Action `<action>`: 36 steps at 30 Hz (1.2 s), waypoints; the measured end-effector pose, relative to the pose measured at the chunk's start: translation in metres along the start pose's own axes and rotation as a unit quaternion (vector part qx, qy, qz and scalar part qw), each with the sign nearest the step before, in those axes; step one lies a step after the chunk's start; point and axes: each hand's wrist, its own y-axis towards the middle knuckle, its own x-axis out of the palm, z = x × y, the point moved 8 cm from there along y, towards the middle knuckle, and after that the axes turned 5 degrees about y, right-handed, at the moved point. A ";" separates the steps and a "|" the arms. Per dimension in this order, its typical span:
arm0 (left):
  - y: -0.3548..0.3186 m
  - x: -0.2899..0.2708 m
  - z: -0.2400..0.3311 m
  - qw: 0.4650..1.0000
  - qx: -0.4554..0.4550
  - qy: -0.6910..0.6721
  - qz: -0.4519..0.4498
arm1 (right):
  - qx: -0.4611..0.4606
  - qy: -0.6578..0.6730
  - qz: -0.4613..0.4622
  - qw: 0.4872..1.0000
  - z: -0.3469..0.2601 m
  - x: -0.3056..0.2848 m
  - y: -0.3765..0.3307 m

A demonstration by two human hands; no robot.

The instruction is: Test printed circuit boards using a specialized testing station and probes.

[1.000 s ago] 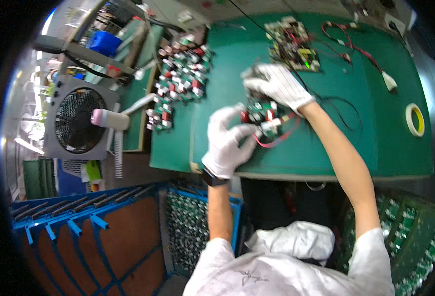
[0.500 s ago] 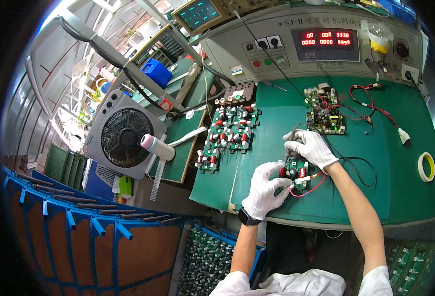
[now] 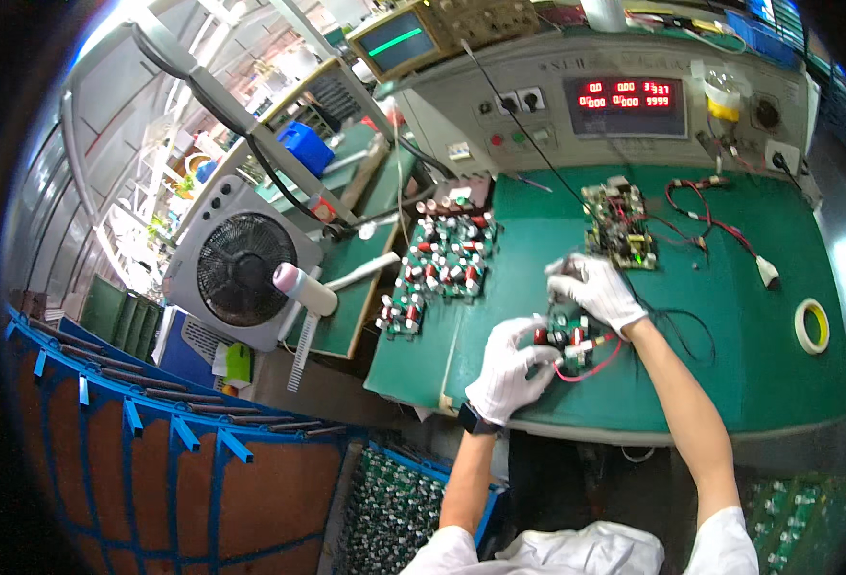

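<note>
My left hand [image 3: 509, 372], in a white striped glove with a dark watch at the wrist, grips the left side of a small green circuit board [image 3: 576, 360]. Red and dark parts stand on this board, and a pink-red lead [image 3: 591, 372] curves from its lower side. Just above the board is my gloved right hand [image 3: 597, 292], its fingers closed around what looks like a thin dark probe, blurred and mostly hidden. A black cable [image 3: 689, 318] loops behind that hand onto the green mat.
A larger circuit board [image 3: 619, 225] lies beyond my hands, with red wiring [image 3: 706, 213] and a tape roll [image 3: 812, 326] to its right. Several small boards [image 3: 447, 254] are grouped at left. An instrument panel [image 3: 624, 105], oscilloscope [image 3: 394, 40] and fan [image 3: 245, 261] stand around.
The oscilloscope trace has gone from broken steps to one flat line. My right hand has lifted slightly off the board; the left keeps its grip. The whole view has shifted slightly.
</note>
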 end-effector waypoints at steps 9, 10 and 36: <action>-0.002 -0.022 0.023 0.990 0.074 0.059 0.107 | -0.110 0.252 0.150 0.950 -0.065 -0.049 -0.054; -0.004 -0.023 0.027 0.989 0.067 0.057 0.120 | -0.122 0.251 0.166 0.946 -0.071 -0.057 -0.063; 0.056 0.042 -0.084 0.961 -0.086 -0.194 -0.177 | -0.063 -0.005 0.319 0.946 -0.021 0.023 -0.196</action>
